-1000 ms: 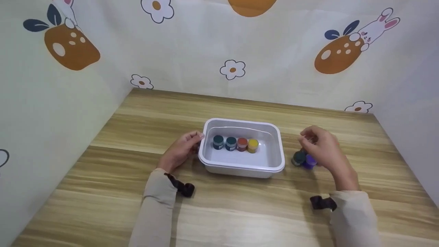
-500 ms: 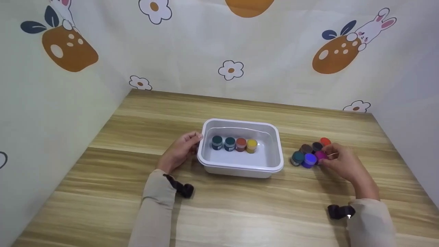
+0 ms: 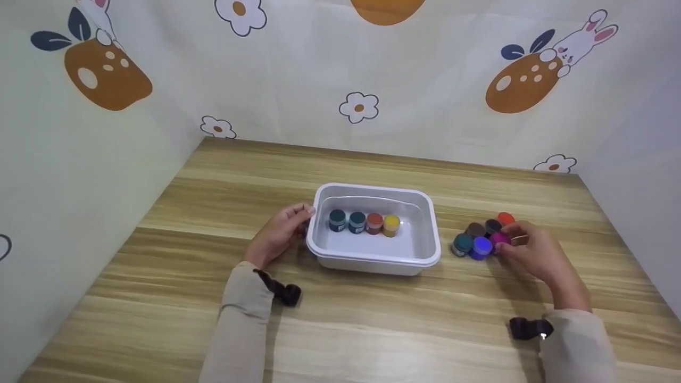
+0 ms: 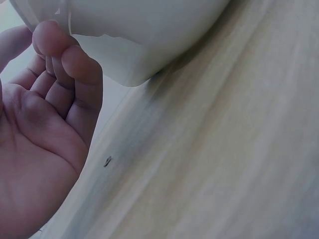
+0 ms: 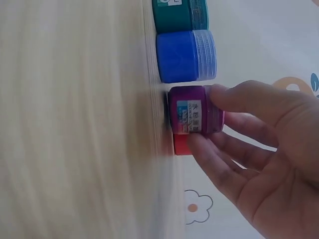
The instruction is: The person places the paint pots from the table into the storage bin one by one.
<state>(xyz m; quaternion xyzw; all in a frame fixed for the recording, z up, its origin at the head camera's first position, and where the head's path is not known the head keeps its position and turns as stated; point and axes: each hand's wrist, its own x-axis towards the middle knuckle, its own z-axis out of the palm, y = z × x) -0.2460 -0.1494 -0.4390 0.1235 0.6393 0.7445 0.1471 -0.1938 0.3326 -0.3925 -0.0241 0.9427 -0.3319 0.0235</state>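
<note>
My left hand (image 3: 279,234) grips the left rim of a white plastic container (image 3: 375,260), thumb on top and fingers curled beneath the edge. Inside it several small paint jars stand in a row: two dark green jars, a reddish-brown jar (image 3: 374,223) and a yellow jar (image 3: 391,225). To the right of the container, my right hand (image 3: 540,255) pinches a magenta paint jar (image 5: 189,110) between thumb and fingers. In the right wrist view its base sits at or barely above the table; I cannot tell which.
Around the magenta jar stand a dark green jar (image 3: 462,243), a blue jar (image 3: 481,247), a brown jar (image 3: 475,230), a black jar (image 3: 493,227) and a red jar (image 3: 506,218). Patterned cloth walls (image 3: 287,74) border the wooden table (image 3: 372,330) at the back and sides.
My right hand has moved right and down from above the jars, uncovering several of them, and has taken hold of the magenta jar. The left hand and container have stayed put.
</note>
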